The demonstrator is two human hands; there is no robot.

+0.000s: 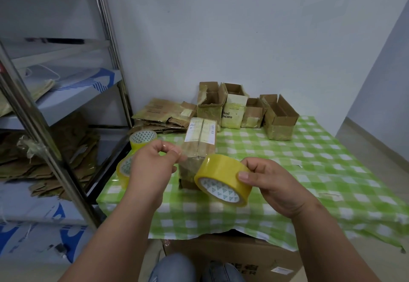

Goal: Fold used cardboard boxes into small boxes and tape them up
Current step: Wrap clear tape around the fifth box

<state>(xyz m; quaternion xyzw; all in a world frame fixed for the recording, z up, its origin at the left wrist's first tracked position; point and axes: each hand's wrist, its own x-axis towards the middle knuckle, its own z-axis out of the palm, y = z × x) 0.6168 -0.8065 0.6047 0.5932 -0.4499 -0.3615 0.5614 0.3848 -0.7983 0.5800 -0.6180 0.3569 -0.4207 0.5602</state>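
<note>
Far left there's a shiny metal shelving rack (66, 109) with a pile of flattened brown cardboard (44, 160) on its lower shelf. Next to the rack, on the table with the green-and-white checked plastic cloth (309, 171), sits a stack of flattened used cardboard boxes (161, 113) near the wall, and in front of it two spare rolls of yellowish clear packing tape (142, 139) — one near the table's left edge, the other partly hidden behind the left wrist.

The left hand (152, 164) has its fingers curled in, thumb and fingertips pinching the loose end of the clear tape, which stretches across to the roll. Right behind that strip is the small brown cardboard box with white shipping labels on its top (200, 142), lying lengthwise on the cloth with its flaps closed and its near end just behind the roll.

The right hand (272, 184) grips a yellow roll of packing tape with a white triangle-printed core (223, 179) — thumb on the outer face, fingers wrapped round the far side, roll tilted toward the camera.

Further right along the wall stands a row of four small open-topped cardboard boxes wrapped in yellowish tape (245, 109). Down at the bottom, under the table edge, there's a large brown carton (232, 257) and the person's knees in jeans (194, 270).
</note>
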